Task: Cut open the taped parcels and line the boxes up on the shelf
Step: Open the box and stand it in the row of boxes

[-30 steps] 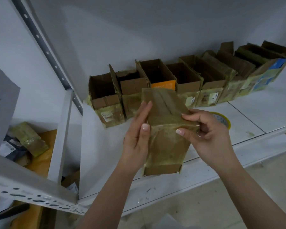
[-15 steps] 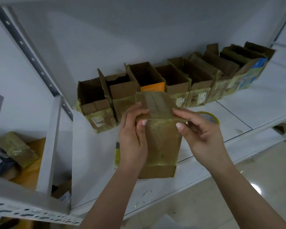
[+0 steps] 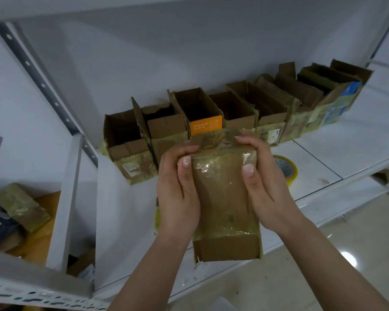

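A brown cardboard parcel (image 3: 226, 203) wrapped in yellowish clear tape is held upright over the front of the white shelf (image 3: 126, 221). My left hand (image 3: 177, 189) grips its left side, thumb on the front and fingers curled over the top edge. My right hand (image 3: 263, 185) grips the right side the same way. Behind them a row of several opened cardboard boxes (image 3: 213, 117) stands along the back wall, flaps up, one with an orange front (image 3: 206, 125).
A roll of yellow tape (image 3: 288, 169) lies on the shelf behind my right hand. Taped parcels (image 3: 20, 205) lie on a lower level at the left, past a white shelf post (image 3: 65, 203). Pale floor shows at lower right.
Both hands closed round the top of the parcel, fingers now curled over its upper edge. The parcel was raised a little and the view shifted to the right.
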Available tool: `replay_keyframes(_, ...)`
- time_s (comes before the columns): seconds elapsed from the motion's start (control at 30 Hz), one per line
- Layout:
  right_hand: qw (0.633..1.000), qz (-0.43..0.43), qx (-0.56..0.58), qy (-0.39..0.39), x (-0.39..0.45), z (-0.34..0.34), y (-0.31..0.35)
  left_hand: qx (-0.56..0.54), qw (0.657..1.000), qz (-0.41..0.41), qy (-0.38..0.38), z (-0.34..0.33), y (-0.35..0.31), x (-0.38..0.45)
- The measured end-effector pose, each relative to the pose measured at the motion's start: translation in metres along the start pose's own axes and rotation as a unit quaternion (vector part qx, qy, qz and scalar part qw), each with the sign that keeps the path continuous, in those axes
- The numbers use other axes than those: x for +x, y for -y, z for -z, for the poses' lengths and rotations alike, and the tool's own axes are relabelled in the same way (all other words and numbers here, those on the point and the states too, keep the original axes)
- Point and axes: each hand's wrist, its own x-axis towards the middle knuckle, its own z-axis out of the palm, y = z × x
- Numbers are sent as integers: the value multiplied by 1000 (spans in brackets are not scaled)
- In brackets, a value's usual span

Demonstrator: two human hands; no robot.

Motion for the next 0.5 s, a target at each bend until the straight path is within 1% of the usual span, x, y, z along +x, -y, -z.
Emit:
replay_keyframes(0.07, 1000, -7, -12, -7, -2, -1, -1, 19, 999, -28, -4, -3, 1, -2)
replay_keyframes(0.17, 998, 21, -44, -40, -3, -5, -3, 34, 998, -61, -5, -5, 8, -5)
replay_keyframes(0.23, 998, 38, -37, -35, -2, -4, -8, 38, 996, -80, -4, -4, 16, -4)
replay_keyframes(0.3, 999, 43, -18, -13, -2, -1, -14, 35, 995, -96, 7, -4, 26, -2)
replay_keyframes(0.4, 997, 67, -21, 9, -4, 1, -23, 20, 995, -89, 34, -4, 40, -4)
replay_keyframes(0.5, 996, 83, -17, -5, -9, -3, -30, 3, 995, -74, 70, -3, 49, -12)
